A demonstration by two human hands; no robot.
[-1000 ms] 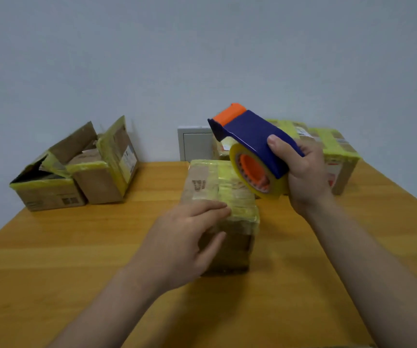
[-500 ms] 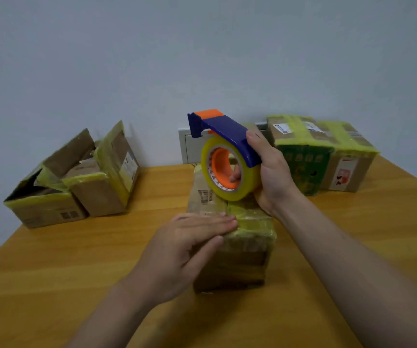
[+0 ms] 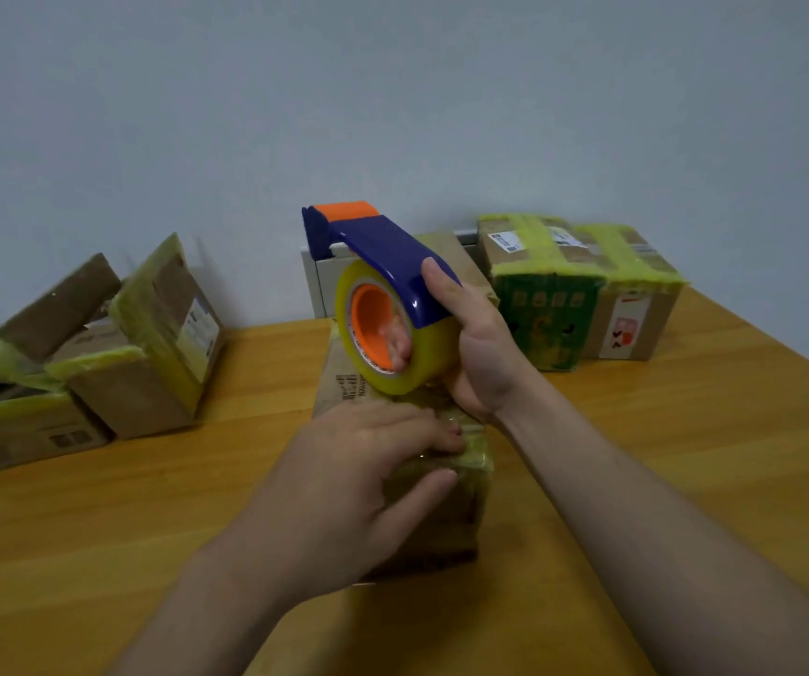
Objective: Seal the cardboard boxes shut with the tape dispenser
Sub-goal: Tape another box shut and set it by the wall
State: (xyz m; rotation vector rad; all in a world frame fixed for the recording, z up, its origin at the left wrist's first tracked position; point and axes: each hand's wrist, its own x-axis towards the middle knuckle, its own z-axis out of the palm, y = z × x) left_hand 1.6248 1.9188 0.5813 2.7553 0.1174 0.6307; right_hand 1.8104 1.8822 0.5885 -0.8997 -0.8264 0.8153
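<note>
1. Mid-way along the wooden table (image 3: 685, 456) sits a cardboard box (image 3: 446, 524).
2. The tape dispenser (image 3: 393, 256) is over the box's far end, gripped by the right hand (image 3: 480, 353).
3. The left hand (image 3: 344, 480) lies flat-fingered on the box top.

The single view came from a wide-angle camera on the person's head, which looked forward and down along both forearms (image 3: 636, 509) onto the worktop (image 3: 100, 539) and on to the wall (image 3: 393, 90) behind it. It sat close, so the left hand (image 3: 344, 485) and right hand (image 3: 480, 353) filled the middle of the frame, and the worktop's far edge looked bowed by the lens.
</note>
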